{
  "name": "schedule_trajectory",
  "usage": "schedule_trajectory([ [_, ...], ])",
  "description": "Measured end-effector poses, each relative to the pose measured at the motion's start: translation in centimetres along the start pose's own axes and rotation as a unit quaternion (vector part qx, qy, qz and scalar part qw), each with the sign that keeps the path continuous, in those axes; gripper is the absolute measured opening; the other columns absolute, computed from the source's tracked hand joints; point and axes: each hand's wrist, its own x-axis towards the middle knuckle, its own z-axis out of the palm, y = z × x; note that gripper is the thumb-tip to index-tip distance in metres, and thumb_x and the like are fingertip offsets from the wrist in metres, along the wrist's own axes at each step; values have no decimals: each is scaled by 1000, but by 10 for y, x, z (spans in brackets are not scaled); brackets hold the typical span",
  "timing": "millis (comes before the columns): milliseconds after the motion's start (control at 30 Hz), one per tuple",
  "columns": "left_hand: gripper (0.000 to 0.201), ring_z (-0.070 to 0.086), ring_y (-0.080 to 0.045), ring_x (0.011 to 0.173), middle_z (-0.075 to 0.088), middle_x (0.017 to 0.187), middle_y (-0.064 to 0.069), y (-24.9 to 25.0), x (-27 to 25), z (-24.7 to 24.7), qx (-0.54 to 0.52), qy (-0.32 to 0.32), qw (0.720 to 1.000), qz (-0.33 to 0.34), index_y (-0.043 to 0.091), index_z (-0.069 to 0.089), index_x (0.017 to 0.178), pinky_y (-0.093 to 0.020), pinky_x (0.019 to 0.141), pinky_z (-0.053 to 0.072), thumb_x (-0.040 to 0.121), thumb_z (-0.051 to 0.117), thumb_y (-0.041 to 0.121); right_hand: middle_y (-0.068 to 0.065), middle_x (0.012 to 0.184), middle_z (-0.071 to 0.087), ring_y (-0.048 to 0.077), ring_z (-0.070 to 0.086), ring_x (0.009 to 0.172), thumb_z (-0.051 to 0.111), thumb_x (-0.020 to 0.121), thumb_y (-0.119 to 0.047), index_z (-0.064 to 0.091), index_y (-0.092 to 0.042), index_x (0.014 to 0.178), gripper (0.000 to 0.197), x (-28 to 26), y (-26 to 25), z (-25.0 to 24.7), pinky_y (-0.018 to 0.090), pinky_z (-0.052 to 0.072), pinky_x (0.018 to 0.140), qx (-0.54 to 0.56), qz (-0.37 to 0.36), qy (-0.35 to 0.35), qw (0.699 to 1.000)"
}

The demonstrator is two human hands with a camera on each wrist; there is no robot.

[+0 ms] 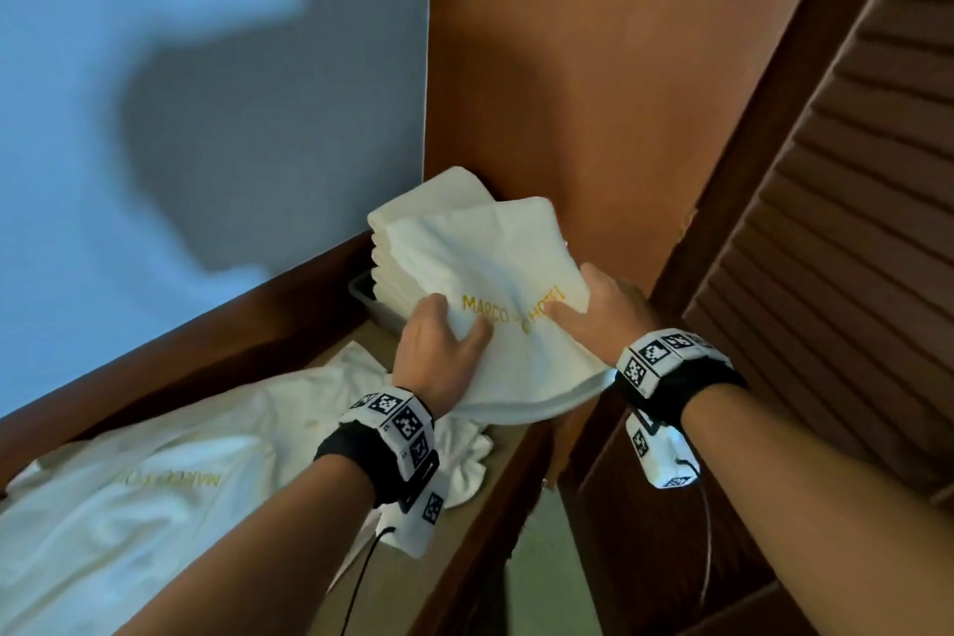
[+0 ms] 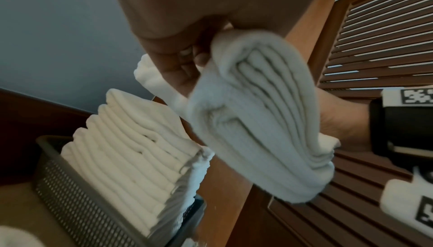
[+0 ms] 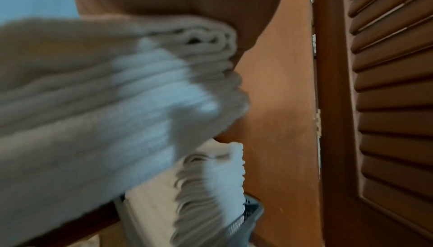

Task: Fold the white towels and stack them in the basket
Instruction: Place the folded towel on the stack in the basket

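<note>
Folded white towel (image 1: 495, 320), gold embroidered lettering on top, held in the air above the stack of folded towels (image 2: 131, 151). Left hand (image 1: 439, 356) grips its near left edge, thumb on top; right hand (image 1: 593, 313) grips the right edge likewise. Stack stands in a grey perforated basket (image 2: 70, 195) in the corner against a wooden panel (image 1: 593, 93). Unfolded towels (image 1: 155, 506) lie on the table (image 1: 495, 480) nearby. Louvred door (image 1: 852, 222) at right.

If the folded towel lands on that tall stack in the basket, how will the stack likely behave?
The stack rises well above the basket rim, so it probably sways or leans. The folded towel, held by both hands, droops at its edges: likely soft and floppy.
</note>
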Motion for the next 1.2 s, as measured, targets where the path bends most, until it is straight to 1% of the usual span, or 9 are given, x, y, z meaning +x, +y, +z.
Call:
schedule_trajectory([
  [133,34,55,-26,102,56,112,-10,1,48,15,-14,-21,1000,-8,7,53,104,-41,90,47,92,67,35,10,98,65,32,61,87,70,86,-42,55,-14,107,38,68,10,-3,34,42,69,-9,-46,-1,999],
  [267,37,56,-25,107,55,119,-7,1,95,39,-32,-9,999,-22,8,54,114,-43,94,50,90,69,32,7,85,60,32,60,80,72,85,-42,50,-14,91,36,146,28,2,35,42,65,-13,-86,-2,996],
  [433,36,54,-25,108,53,118,-7,5,149,71,-43,29,998,-43,6,53,115,-40,95,47,89,70,24,-5,70,46,26,50,67,71,86,-41,47,-13,87,37,236,41,12,32,33,62,-10,-122,-18,992],
  [633,29,58,-24,106,53,117,-5,0,205,92,-78,72,993,-53,19,50,108,-43,94,52,88,70,23,13,83,63,31,59,76,76,82,-40,54,-9,87,38,321,55,31,34,40,65,57,-158,-1,986],
  [767,34,63,-28,100,57,111,-3,-24,218,105,-91,74,984,-133,19,50,111,-46,81,57,88,71,34,2,80,63,24,60,75,78,82,-36,60,-8,88,33,354,67,60,31,42,67,142,-142,-57,978],
  [833,36,68,-29,84,60,102,-3,-39,211,116,-119,48,966,-226,12,49,113,-39,62,57,93,68,35,8,95,69,26,64,85,75,86,-34,66,-8,101,32,363,82,84,32,46,72,135,-110,-135,975],
  [900,40,68,-28,68,66,99,-10,-50,202,128,-169,34,943,-283,3,49,115,-35,52,54,95,66,34,9,106,68,25,62,91,68,91,-34,64,-8,114,34,367,98,103,32,44,77,90,-80,-207,971],
  [1100,35,64,-27,58,66,77,-13,-35,199,136,-271,79,915,-289,-3,56,106,-41,61,57,93,71,25,13,104,67,30,63,91,56,98,-30,61,-7,106,25,376,105,102,36,48,79,130,-66,-172,974],
  [1200,36,64,-25,56,66,77,-13,-29,193,139,-283,76,908,-300,-6,56,109,-42,61,59,92,72,22,12,110,66,31,63,97,55,98,-33,60,-9,111,28,372,114,104,39,50,85,84,-70,-202,973],
])
